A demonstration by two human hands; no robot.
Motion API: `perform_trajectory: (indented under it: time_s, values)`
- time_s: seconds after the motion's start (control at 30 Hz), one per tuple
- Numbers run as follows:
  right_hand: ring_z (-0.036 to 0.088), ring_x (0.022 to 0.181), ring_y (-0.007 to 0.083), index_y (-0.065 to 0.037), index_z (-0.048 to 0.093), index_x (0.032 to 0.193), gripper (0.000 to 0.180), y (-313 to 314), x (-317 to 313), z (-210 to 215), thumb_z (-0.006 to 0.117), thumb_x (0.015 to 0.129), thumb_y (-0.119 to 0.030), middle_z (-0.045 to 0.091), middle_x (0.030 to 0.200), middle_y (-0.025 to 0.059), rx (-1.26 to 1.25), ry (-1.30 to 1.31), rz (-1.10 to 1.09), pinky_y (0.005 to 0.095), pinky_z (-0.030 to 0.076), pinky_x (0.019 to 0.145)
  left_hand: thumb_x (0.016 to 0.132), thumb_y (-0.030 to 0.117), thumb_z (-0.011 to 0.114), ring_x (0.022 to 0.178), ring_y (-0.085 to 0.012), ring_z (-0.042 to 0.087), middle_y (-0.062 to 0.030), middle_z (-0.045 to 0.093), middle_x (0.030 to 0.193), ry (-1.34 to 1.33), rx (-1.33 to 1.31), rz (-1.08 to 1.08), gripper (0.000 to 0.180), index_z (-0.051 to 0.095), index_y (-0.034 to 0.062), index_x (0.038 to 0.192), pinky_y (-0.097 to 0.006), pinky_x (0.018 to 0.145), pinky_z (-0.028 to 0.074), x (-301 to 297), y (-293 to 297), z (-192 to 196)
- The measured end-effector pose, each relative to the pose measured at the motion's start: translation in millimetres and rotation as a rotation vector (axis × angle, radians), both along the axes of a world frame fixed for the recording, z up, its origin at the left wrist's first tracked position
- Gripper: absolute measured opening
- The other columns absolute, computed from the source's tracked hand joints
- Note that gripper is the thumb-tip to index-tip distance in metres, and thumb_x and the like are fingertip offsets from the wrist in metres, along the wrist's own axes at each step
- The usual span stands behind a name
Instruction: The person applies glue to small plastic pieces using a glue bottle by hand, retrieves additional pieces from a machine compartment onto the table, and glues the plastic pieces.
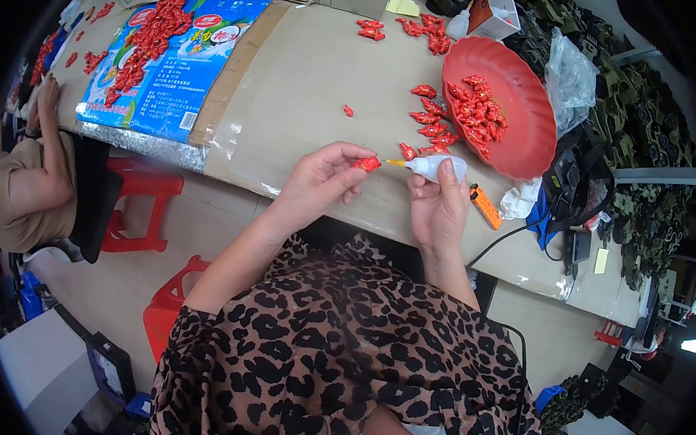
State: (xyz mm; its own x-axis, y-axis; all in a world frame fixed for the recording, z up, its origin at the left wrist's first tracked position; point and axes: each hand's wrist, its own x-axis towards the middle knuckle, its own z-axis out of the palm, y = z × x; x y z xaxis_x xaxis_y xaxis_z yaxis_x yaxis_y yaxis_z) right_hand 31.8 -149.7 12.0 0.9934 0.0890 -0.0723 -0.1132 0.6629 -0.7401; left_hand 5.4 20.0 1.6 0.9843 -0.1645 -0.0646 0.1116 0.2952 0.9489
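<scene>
My left hand pinches a small red plastic part between thumb and fingers above the table edge. My right hand grips a small white glue bottle lying sideways, its yellow nozzle pointing left at the red part, almost touching it. Just beyond the bottle, several more red parts lie loose on the cardboard-covered table. A round red tray to the right holds a pile of the same parts.
An orange lighter lies right of my right hand. Another person sits at far left by a blue printed sheet strewn with red parts. Red stools stand below. Dark green toy pieces fill the right.
</scene>
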Motion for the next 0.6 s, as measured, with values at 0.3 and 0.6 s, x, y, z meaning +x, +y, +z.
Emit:
perform_trajectory:
  time_s: [0.3,0.6]
  values:
    - [0.047,0.063,0.0137,0.0,0.047,0.092,0.02,0.8,-2.7,1.7,0.052,0.081,-0.017,0.052,0.084,0.0105,-0.089,-0.063,0.045,0.0226,0.035,0.053,0.087,0.016,0.044,0.066,-0.0044,0.04,0.0003,0.048,0.081,0.092,-0.378,-0.205,0.018,0.048,0.0044,0.1,-0.017,0.058,0.033,1.1,7.7,-14.6]
    - [0.049,0.061,0.0117,-0.001,0.046,0.091,0.019,3.1,-5.2,0.3,0.055,0.079,-0.011,0.052,0.08,0.0076,-0.154,-0.161,0.036,0.022,0.039,0.054,0.088,0.022,0.041,0.062,-0.0058,0.035,0.0015,0.044,0.074,0.108,-0.441,-0.211,0.025,0.049,0.0016,0.099,-0.018,0.056,0.031,0.2,8.8,-13.9]
